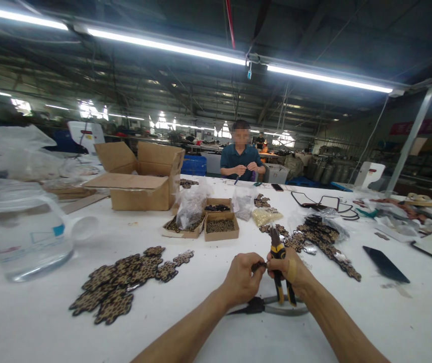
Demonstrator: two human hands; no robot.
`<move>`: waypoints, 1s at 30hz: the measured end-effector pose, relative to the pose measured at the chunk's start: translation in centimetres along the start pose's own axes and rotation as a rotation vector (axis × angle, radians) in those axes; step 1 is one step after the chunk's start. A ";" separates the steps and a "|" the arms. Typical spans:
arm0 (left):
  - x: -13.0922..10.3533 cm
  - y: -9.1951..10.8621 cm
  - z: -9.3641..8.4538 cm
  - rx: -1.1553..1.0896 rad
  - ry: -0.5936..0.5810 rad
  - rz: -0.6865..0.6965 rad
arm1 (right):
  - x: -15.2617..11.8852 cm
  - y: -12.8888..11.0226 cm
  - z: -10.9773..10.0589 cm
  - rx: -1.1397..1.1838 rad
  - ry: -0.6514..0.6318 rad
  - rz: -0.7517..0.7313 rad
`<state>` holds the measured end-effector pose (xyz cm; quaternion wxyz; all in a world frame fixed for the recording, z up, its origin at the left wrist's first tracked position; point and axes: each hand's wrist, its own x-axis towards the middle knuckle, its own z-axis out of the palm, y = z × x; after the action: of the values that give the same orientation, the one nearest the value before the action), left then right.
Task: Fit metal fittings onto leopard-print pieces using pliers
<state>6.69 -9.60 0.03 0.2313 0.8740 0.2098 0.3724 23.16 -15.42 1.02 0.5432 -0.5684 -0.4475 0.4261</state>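
Note:
My left hand (243,278) is closed in a pinch on a small dark piece (260,265), mostly hidden by the fingers. Touching or nearly touching it, my right hand (293,272) grips pliers (277,248) with black and yellow handles, jaws pointing up and away. A tan strip is wrapped on that hand near the thumb. Beneath my hands lies a second tool (286,308) with grey handles. Leopard-print patches (125,276) are heaped to the left, and another pile of patches (319,233) lies to the right.
Small cardboard boxes hold brass-coloured bits (221,226) and dark pieces (217,207). Behind stands an open carton (140,194). A water jug (26,237) is at left, a black phone (385,264) at right. Across the white table (185,322) sits a co-worker (240,159).

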 end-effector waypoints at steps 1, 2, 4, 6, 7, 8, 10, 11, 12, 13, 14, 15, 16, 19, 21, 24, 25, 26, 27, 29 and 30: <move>0.0 0.0 0.0 0.005 -0.008 0.002 | 0.1 0.0 0.0 -0.006 0.006 0.002; 0.0 0.0 0.0 0.010 -0.014 0.003 | 0.1 0.1 0.0 -0.009 0.010 0.000; 0.0 -0.1 -0.1 0.015 -0.021 0.000 | 0.1 0.1 0.0 -0.008 0.009 -0.008; 0.0 -0.1 -0.1 0.019 -0.023 -0.009 | 0.1 0.0 0.0 -0.002 0.002 -0.009; 0.0 0.0 -0.2 0.022 -0.023 -0.011 | 0.0 0.0 0.0 0.001 -0.001 -0.009; 0.0 0.0 -0.2 0.027 -0.021 -0.011 | 0.0 -0.1 0.1 0.005 -0.003 -0.010; -0.1 0.0 -0.2 0.035 -0.017 -0.006 | 0.0 -0.1 0.1 0.016 -0.008 -0.010; -0.1 0.1 -0.1 0.039 -0.016 -0.002 | 0.0 -0.1 0.1 0.019 -0.008 -0.010; -0.1 0.1 -0.1 0.042 -0.013 0.000 | 0.0 -0.1 0.1 0.020 -0.008 -0.012; -0.1 0.1 -0.1 0.047 -0.009 0.001 | 0.0 0.0 0.0 0.019 -0.009 -0.014; -0.1 0.1 0.0 0.051 -0.004 0.000 | 0.1 0.1 0.0 0.016 -0.010 -0.016; -0.1 0.2 0.0 0.056 0.003 -0.001 | 0.1 0.2 -0.1 0.014 -0.011 -0.017; -0.1 0.2 0.0 0.060 0.010 -0.003 | 0.2 0.3 -0.1 0.011 -0.013 -0.017; 0.0 0.2 -0.1 0.057 -0.002 -0.001 | 0.3 0.5 -0.3 0.000 -0.021 -0.011; 0.1 0.2 -0.3 0.047 -0.024 0.002 | 0.3 0.5 -0.3 -0.002 -0.028 -0.008; 0.1 0.1 -0.3 0.040 -0.029 -0.007 | 0.3 0.5 -0.4 0.016 -0.030 -0.008; 0.1 0.1 -0.2 0.039 -0.022 -0.015 | 0.3 0.5 -0.4 0.024 -0.028 -0.010; 0.1 0.1 -0.1 0.038 -0.014 -0.022 | 0.3 0.5 -0.4 0.032 -0.027 -0.011; 0.0 0.1 0.0 0.036 -0.006 -0.030 | 0.3 0.5 -0.5 0.037 -0.027 -0.012; 0.0 0.0 0.2 0.030 0.006 -0.044 | 0.4 0.5 -0.5 0.037 -0.030 -0.014; 0.0 0.0 0.3 0.027 0.009 -0.051 | 0.4 0.6 -0.5 0.033 -0.031 -0.018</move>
<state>6.88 -9.67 -0.19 0.2279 0.8698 0.2379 0.3675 23.78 -15.18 0.47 0.5492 -0.5486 -0.4540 0.4374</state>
